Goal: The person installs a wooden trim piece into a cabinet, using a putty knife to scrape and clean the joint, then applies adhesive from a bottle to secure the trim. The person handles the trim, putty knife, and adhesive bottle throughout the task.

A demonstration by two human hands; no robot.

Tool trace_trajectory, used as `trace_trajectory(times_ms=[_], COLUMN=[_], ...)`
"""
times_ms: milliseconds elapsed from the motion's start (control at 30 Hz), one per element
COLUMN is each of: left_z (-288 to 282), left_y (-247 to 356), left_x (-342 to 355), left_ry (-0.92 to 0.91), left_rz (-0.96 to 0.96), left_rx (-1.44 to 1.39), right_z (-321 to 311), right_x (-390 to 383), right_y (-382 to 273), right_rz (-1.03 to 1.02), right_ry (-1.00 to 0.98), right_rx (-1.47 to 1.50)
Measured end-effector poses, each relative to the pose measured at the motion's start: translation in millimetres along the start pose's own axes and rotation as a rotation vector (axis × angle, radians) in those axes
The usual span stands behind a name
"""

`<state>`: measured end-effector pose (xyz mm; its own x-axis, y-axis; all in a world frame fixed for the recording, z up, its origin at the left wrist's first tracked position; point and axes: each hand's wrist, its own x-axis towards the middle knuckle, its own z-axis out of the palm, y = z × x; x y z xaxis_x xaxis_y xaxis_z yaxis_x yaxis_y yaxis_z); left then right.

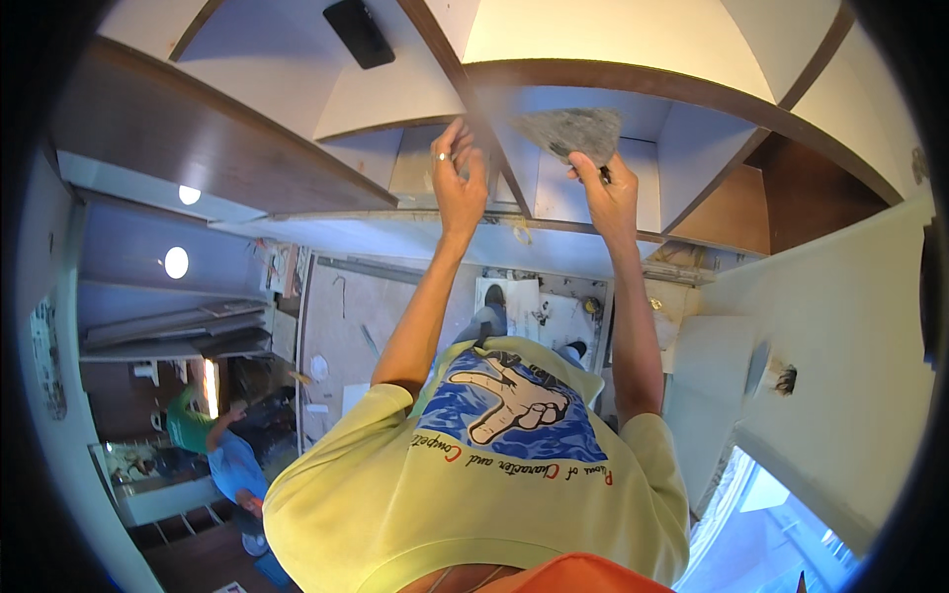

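Note:
My right hand [611, 193] grips a putty knife [578, 130] with a wide, grey, fan-shaped blade. Thumb and fingers close at the narrow end of the blade, and a bit of dark handle shows between them. The blade is raised in front of a compartment of the built-in shelving [633, 74]. My left hand [461, 188], with a ring on one finger, is up beside the brown-edged upright divider. Its fingers are loosely bent and apart, with nothing visible in them; whether the fingertips touch the wood I cannot tell.
A black phone-like object [359, 33] lies in the upper left compartment. Boards and debris cover the floor [331, 296] around my feet. At the lower left, a person in blue [235, 463] and another in green [186, 423] are farther off. A wall [820, 366] stands to the right.

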<state>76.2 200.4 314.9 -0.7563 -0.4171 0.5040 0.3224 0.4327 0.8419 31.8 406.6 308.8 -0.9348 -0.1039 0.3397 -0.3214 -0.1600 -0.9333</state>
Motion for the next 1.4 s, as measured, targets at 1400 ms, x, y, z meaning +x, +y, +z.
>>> trace_trajectory(times_ms=[1400], left_z=[27], left_y=[32], left_x=[-11], left_ry=[0.065], left_rz=[0.035], left_rx=[0.023], right_z=[13], right_x=[27], right_y=[-52], right_rz=[-0.131], right_ry=[-0.024], right_rx=[-0.125])
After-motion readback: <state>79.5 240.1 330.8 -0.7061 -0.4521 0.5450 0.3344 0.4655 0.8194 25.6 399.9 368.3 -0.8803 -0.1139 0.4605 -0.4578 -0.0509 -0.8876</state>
